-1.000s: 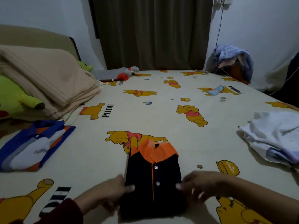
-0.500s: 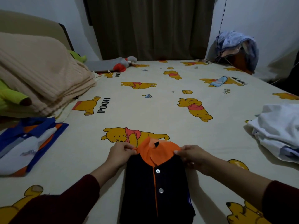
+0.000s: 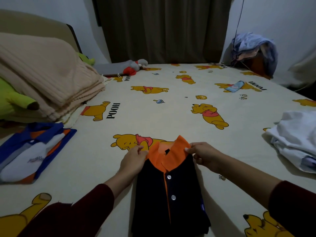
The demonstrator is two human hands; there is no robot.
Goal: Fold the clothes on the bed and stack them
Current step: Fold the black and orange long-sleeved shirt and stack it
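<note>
A folded black polo shirt (image 3: 171, 199) with an orange collar and white buttons lies front side up on the bed (image 3: 153, 113), near its front edge. My left hand (image 3: 135, 157) pinches the collar's left end and my right hand (image 3: 203, 153) pinches its right end, so the collar stands lifted at the back. To the left lies a folded blue, grey and orange polo shirt (image 3: 32, 151). A heap of unfolded white clothes (image 3: 297, 139) sits at the right edge.
A folded beige blanket (image 3: 44, 77) and a green plush toy (image 3: 13, 100) fill the left side. A grey and red soft toy (image 3: 126, 67) lies at the far end by the dark curtain. Clothes hang over something at the far right corner (image 3: 254, 47).
Both hands moved from the shirt's lower sides up to the collar and now pinch its ends, raising the collar. The head camera came closer.
</note>
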